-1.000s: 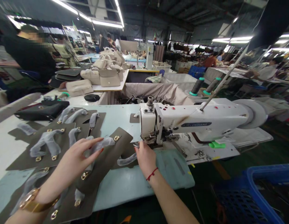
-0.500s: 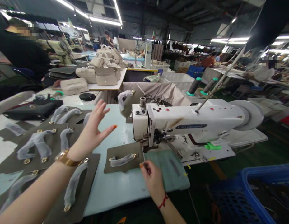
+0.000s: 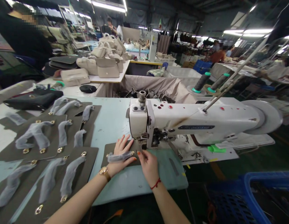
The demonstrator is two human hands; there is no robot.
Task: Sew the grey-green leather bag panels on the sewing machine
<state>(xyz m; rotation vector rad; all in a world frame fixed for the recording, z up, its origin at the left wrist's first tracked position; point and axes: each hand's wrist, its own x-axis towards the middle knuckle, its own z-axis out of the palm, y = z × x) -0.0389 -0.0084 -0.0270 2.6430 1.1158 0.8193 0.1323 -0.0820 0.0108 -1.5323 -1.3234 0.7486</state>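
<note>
An olive-grey leather bag panel (image 3: 104, 161) lies on the pale blue sewing table, its right edge at the needle area of the white sewing machine (image 3: 195, 116). A handle (image 3: 118, 156) wrapped in white film, with gold rings, is fixed on it. My left hand (image 3: 122, 147) lies flat on the panel with fingers spread; the handle crosses over the back of it. My right hand (image 3: 147, 161) is closed at the panel's right edge, thumb and fingers pinched there just in front of the presser foot; the fingertips are partly hidden.
Several similar panels with wrapped handles (image 3: 62, 133) overlap at the left. A black bag (image 3: 33, 99) lies behind them. Beige bags (image 3: 108, 67) are heaped on a table beyond. A cloth-lined bin (image 3: 156, 83) stands behind the machine, a blue basket (image 3: 256, 175) at lower right.
My left hand has come down from the air onto the panel. Another panel with a wrapped handle, in the air behind the machine head before, is gone from there. My right hand moved slightly up.
</note>
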